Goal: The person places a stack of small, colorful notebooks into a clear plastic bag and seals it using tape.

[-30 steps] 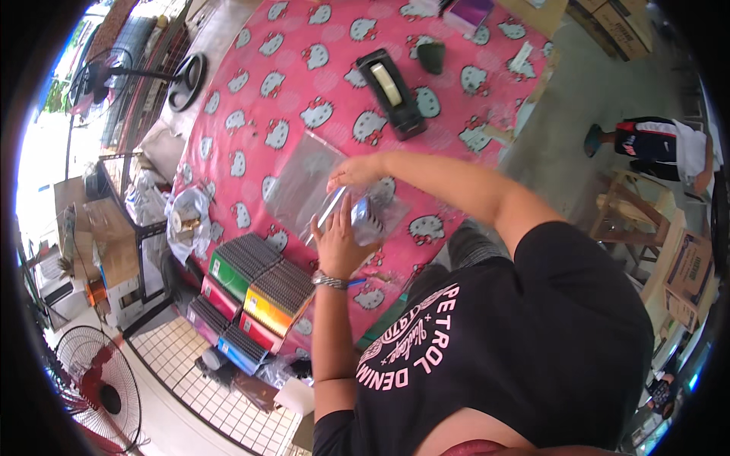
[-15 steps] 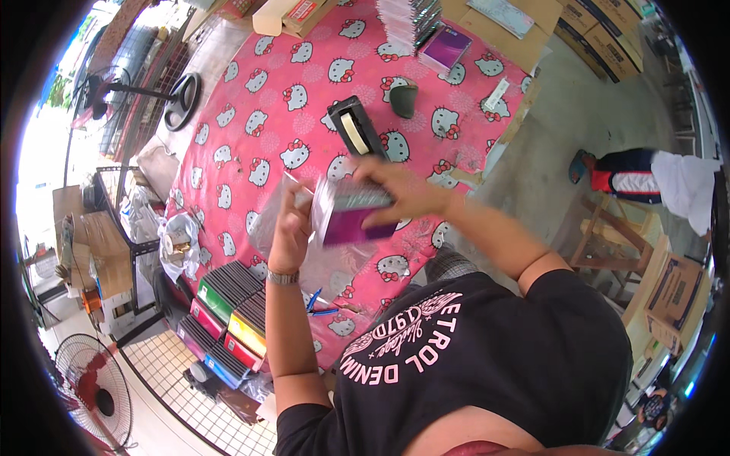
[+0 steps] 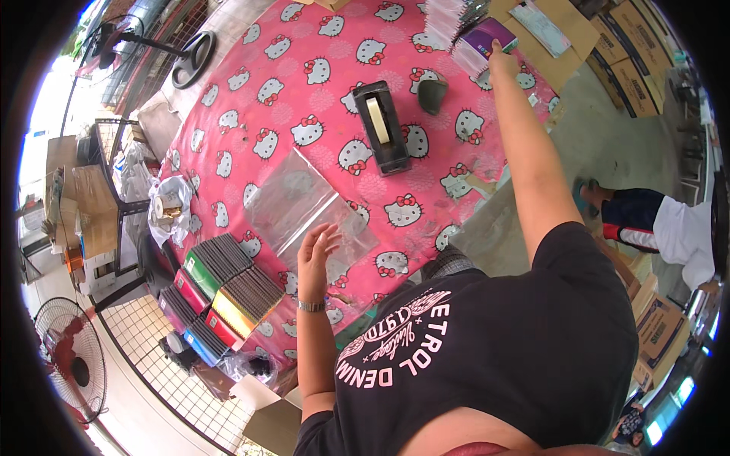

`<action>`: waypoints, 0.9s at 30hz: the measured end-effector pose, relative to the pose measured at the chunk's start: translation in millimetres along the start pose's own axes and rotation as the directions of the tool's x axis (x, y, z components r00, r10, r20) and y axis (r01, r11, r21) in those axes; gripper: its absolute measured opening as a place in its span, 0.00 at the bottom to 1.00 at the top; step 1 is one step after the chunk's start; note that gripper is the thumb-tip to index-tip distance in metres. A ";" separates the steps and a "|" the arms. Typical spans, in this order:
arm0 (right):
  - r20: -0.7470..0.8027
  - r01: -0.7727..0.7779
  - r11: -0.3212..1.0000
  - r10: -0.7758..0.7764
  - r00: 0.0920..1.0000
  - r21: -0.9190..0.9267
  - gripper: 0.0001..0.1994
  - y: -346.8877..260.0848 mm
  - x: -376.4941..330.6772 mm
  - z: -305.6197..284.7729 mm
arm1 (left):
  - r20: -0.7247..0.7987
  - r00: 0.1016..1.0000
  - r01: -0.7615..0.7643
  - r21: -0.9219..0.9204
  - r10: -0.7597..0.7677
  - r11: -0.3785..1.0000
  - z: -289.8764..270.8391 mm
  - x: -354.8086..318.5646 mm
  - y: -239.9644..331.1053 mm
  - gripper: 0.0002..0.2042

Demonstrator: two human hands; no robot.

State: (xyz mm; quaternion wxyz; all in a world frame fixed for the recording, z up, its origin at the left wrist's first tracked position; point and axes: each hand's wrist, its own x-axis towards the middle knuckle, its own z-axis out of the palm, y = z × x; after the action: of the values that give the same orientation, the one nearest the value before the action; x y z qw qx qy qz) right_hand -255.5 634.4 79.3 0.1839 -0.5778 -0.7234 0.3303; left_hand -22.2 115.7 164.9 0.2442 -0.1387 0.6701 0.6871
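Observation:
My right arm stretches to the far right of the table, where my right hand (image 3: 499, 67) grips a purple-covered notebook pack (image 3: 487, 39). My thumb lies on top of its cover; the other fingers are mostly hidden. The pack is beside a tall stack of clear-wrapped packs (image 3: 449, 23). Nearer to me, my left hand (image 3: 315, 254) is open and holds nothing, its fingers slightly curled and apart. It hovers over or rests on flat clear plastic bags (image 3: 293, 205); contact is hard to judge. A black tape dispenser (image 3: 382, 129) with a pale roll stands mid-table.
Spiral notebooks (image 3: 228, 281) with colourful covers are stacked at the near left. A dark green cup-like object (image 3: 432, 96) is right of the dispenser. Cardboard (image 3: 563, 30) lies at the far right corner, with cartons (image 3: 627, 57) beyond. Another person (image 3: 677, 235) is at right.
My right hand has carried the purple notebook pack from in front of me to the far right. My left hand has let go of it and now is over the plastic bags.

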 end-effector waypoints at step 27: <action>0.580 0.810 0.195 -0.788 -0.206 0.553 0.17 -69.8 -797.8 -4.8 | -0.693 0.418 0.369 0.720 0.587 0.588 -506.7 -111.3 32.8 0.22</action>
State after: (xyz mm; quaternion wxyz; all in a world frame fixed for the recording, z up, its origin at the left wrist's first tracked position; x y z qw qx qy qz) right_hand -91.0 -136.1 223.2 -0.0060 0.2407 -0.9086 0.3412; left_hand -14.9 -401.3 218.4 -0.1743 -0.3053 0.9264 0.1350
